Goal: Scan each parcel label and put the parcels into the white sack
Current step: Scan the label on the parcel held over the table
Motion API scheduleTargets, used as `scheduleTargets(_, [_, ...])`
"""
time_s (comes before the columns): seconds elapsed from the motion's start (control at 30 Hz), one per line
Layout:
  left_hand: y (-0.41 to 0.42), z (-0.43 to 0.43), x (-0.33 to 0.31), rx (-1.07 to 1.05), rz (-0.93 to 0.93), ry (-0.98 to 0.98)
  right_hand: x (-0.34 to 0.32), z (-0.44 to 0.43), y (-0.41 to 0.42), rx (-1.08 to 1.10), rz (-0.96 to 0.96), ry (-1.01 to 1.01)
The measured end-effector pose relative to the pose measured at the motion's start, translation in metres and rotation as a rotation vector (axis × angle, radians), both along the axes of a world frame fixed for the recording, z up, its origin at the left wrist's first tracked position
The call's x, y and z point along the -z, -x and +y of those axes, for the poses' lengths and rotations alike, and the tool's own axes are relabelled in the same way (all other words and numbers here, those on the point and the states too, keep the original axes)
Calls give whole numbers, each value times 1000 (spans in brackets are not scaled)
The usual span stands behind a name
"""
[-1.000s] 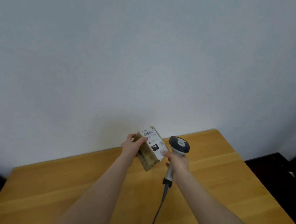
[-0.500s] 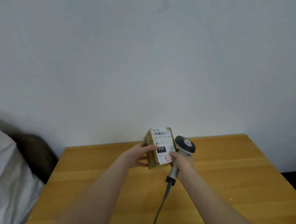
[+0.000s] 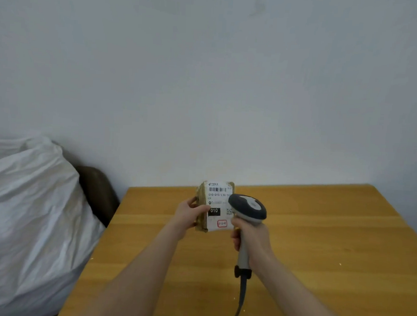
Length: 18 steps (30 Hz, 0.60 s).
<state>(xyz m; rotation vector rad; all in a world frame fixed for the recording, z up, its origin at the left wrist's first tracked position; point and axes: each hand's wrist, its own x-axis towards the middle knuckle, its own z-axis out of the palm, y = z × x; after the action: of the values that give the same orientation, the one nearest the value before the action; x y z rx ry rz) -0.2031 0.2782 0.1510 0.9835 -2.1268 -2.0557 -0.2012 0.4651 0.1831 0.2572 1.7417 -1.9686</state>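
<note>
A small brown parcel (image 3: 215, 202) with a white barcode label stands upright above the wooden table (image 3: 319, 250), label facing me. My left hand (image 3: 189, 214) grips its left side, thumb on the label. My right hand (image 3: 251, 241) grips the handle of a grey barcode scanner (image 3: 247, 209), whose dark head sits just right of the label and covers its right edge. The scanner's cable (image 3: 240, 304) hangs down toward me. The white sack (image 3: 28, 220) bulges at the left, beside the table.
A dark brown chair back (image 3: 98, 192) shows between the sack and the table's left edge. A plain grey wall rises behind the table. The table's right corner lies at far right.
The view has swung left, bringing the white sack into sight. The parcel has turned more upright and the scanner head has come nearer to the label.
</note>
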Motion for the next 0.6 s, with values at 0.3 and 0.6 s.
scheduleTargets(0.3, [-21, -14, 9, -17, -23, 19, -17, -13, -45, -67, 39, -47])
scheduleTargets(0.6, [-26, -34, 17, 2, -40, 23, -24, -33, -58, -56, 17, -84])
